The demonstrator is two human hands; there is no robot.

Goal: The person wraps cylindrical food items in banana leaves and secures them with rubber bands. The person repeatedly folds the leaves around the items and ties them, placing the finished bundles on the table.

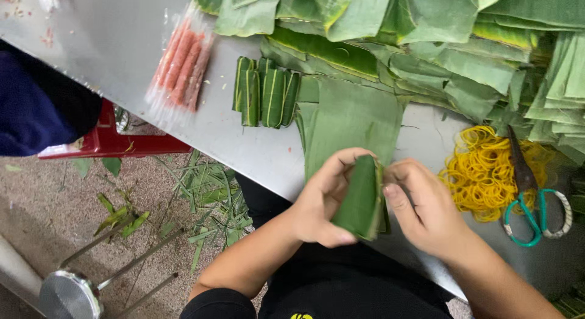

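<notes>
A small parcel wrapped in green leaf (361,199) is held over the near edge of the steel table (122,45). My left hand (323,200) grips its left side, thumb underneath and fingers curled over the top. My right hand (426,206) presses its fingers against the parcel's right end. Just beyond the hands a flat cut leaf (350,115) lies on the table. Several finished leaf-wrapped parcels (266,90) lie in a row farther left.
A clear bag of pink sausage sticks (181,66) lies at the left. A heap of green leaves (426,32) fills the far side. Yellow rubber bands (481,166) and teal-handled scissors (527,197) sit at the right. Leaf scraps (207,197), a red stool (109,139) and a metal stool (73,291) are on the floor.
</notes>
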